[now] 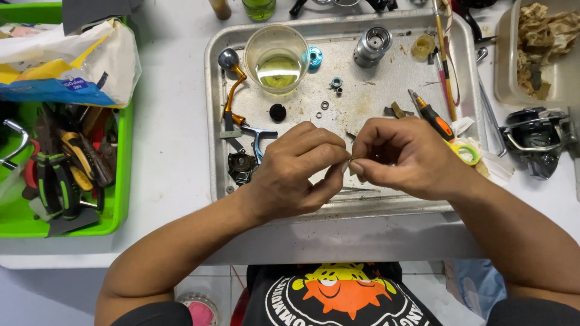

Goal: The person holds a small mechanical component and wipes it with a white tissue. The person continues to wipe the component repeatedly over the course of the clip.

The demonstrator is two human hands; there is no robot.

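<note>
Over the near half of a metal tray (399,84), my left hand (296,172) and my right hand (402,157) meet fingertip to fingertip. Both pinch one tiny part (348,158), mostly hidden by my fingers, so its shape cannot be made out. On the tray lie an orange reel handle with a metal knob (232,81), a clear cup of yellowish liquid (277,57), a silver spool (372,45), a blue ring (315,57), small washers (331,90), a black reel body piece (241,166) and an orange-and-black screwdriver (432,116).
A green bin of pliers and hand tools (60,163) stands at the left, with a plastic bag (66,63) above it. A dark spinning reel (538,139) sits at the right beside a clear tub holding stained rags (541,51). Bottles line the table's far edge.
</note>
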